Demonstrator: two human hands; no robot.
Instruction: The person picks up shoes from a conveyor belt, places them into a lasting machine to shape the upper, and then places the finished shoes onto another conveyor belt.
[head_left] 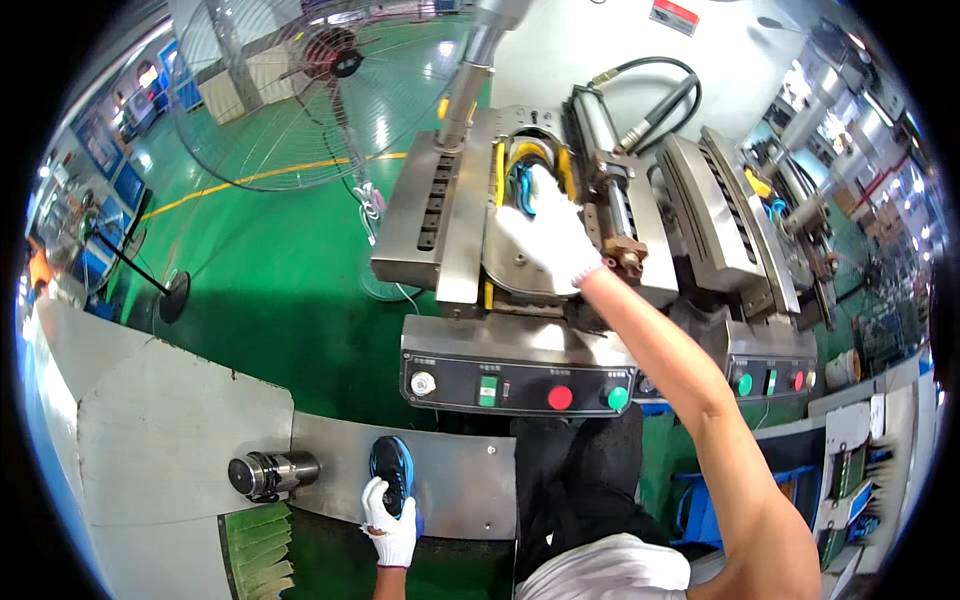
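My left hand, in a white glove with worn fingertips, is closed around the near end of a black shoe with blue edging. That shoe is on the metal shelf at my lower left. Farther ahead, my right hand, also gloved in white, reaches into the press machine. Its thumb is spread away from the fingers, which lie against a blue and dark shoe in the machine's bed. The hand covers part of this shoe. Yellow strips flank the bed.
A control panel with green and red buttons fronts the machine. A metal cylinder lies on the left bench, by green bristle-like strips. A large fan stands behind left. A second machine is at right.
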